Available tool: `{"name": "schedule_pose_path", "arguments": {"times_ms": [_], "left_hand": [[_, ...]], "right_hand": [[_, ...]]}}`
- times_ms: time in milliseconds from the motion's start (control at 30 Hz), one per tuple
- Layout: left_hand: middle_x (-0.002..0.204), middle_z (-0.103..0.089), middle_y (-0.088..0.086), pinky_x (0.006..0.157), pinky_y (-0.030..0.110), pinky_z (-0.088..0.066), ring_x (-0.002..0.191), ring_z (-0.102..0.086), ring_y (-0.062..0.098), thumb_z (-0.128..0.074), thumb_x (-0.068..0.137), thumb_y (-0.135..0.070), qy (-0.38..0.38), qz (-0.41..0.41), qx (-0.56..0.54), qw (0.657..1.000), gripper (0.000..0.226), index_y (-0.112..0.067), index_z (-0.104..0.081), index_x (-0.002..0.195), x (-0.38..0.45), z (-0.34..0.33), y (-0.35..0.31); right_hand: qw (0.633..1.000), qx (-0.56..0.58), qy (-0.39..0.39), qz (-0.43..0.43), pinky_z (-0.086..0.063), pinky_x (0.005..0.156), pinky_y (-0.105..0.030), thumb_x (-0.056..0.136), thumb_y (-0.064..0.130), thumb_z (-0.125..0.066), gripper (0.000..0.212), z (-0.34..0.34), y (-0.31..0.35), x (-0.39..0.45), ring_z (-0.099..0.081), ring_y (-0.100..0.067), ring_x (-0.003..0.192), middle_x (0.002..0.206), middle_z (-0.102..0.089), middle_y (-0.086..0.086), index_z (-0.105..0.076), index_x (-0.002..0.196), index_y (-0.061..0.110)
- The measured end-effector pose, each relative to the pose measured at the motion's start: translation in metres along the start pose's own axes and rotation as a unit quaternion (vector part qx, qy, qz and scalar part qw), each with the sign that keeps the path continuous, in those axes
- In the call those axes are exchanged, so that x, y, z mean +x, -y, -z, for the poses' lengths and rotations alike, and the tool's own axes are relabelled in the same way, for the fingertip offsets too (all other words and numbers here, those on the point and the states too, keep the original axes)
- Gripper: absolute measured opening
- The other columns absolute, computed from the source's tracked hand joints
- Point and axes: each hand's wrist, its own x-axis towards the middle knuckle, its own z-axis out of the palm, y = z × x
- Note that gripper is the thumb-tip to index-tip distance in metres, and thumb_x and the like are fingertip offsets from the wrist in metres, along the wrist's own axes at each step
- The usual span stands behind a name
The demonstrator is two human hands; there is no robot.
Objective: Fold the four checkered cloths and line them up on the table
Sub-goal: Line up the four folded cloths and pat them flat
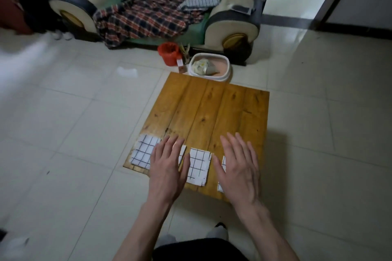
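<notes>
Flanking the middle cloth [198,166], flat hands [167,164] [238,168].

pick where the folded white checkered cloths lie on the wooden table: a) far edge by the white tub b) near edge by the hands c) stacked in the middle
b: the folded white checkered cloths lie in a row along the near edge of the wooden table, under the open left hand and right hand.
</notes>
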Motion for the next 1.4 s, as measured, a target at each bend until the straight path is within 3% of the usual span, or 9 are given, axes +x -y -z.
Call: {"name": "schedule_pose_path", "arguments": {"times_ms": [200,333,533,800,900,1000,1400], "left_hand": [[0.150,-0.059,0.005,0.120,0.054,-0.037,0.146,-0.047,0.027,-0.040,0.106,-0.050,0.004,-0.006,0.039,0.999,0.054,-0.017,-0.060,0.144,0.010,0.043,0.055],[0.148,-0.060,0.005,0.117,0.053,-0.041,0.144,-0.049,0.028,-0.035,0.106,-0.058,0.016,-0.023,0.024,0.999,0.062,-0.016,-0.061,0.143,0.018,0.065,0.096],[0.146,-0.061,0.003,0.117,0.052,-0.041,0.140,-0.050,0.025,-0.044,0.104,-0.053,0.036,-0.082,0.003,0.996,0.057,-0.017,-0.059,0.144,0.026,0.105,0.170],[0.146,-0.061,0.004,0.116,0.051,-0.043,0.141,-0.050,0.025,-0.044,0.103,-0.051,0.045,-0.120,-0.003,0.992,0.055,-0.016,-0.058,0.144,0.033,0.134,0.253],[0.146,-0.060,0.004,0.114,0.052,-0.043,0.141,-0.050,0.026,-0.046,0.104,-0.048,0.046,-0.120,-0.018,0.991,0.053,-0.015,-0.058,0.143,0.035,0.134,0.265],[0.147,-0.059,0.005,0.115,0.050,-0.043,0.141,-0.050,0.027,-0.046,0.104,-0.047,0.050,-0.120,-0.030,0.991,0.053,-0.014,-0.058,0.144,0.041,0.126,0.270],[0.148,-0.059,0.005,0.113,0.049,-0.045,0.142,-0.050,0.026,-0.047,0.105,-0.044,0.100,-0.070,-0.023,0.992,0.049,-0.014,-0.060,0.141,0.061,0.086,0.307]], "right_hand": [[1.000,-0.016,-0.014,0.001,-0.028,0.125,-0.047,0.104,0.053,-0.045,0.061,0.002,0.054,0.015,-0.041,-0.026,0.150,0.157,-0.050,-0.008,-0.049,0.153,0.017],[0.999,-0.028,-0.025,-0.031,-0.027,0.124,-0.046,0.104,0.060,-0.038,0.065,-0.009,0.095,0.016,-0.043,-0.027,0.149,0.156,-0.052,-0.008,-0.051,0.152,0.017],[0.995,-0.039,-0.039,-0.088,-0.029,0.120,-0.045,0.103,0.062,-0.037,0.065,-0.039,0.170,0.012,-0.050,-0.028,0.143,0.150,-0.058,-0.008,-0.056,0.147,0.018],[0.991,-0.036,-0.024,-0.125,-0.020,0.126,-0.039,0.104,0.062,-0.033,0.065,-0.074,0.256,0.002,-0.042,-0.021,0.149,0.154,-0.053,-0.004,-0.050,0.151,0.020],[0.991,-0.029,-0.009,-0.128,-0.015,0.126,-0.035,0.104,0.060,-0.037,0.063,-0.084,0.272,0.005,-0.041,-0.021,0.149,0.155,-0.053,-0.003,-0.050,0.152,0.021],[0.992,-0.023,-0.013,-0.124,-0.020,0.126,-0.036,0.104,0.057,-0.042,0.060,-0.096,0.277,0.014,-0.041,-0.020,0.149,0.155,-0.053,-0.002,-0.048,0.152,0.021],[0.993,0.017,0.040,-0.111,-0.027,0.127,-0.043,0.106,0.059,-0.035,0.063,-0.157,0.281,0.056,-0.035,-0.018,0.152,0.160,-0.045,0.000,-0.038,0.158,0.022]]}}
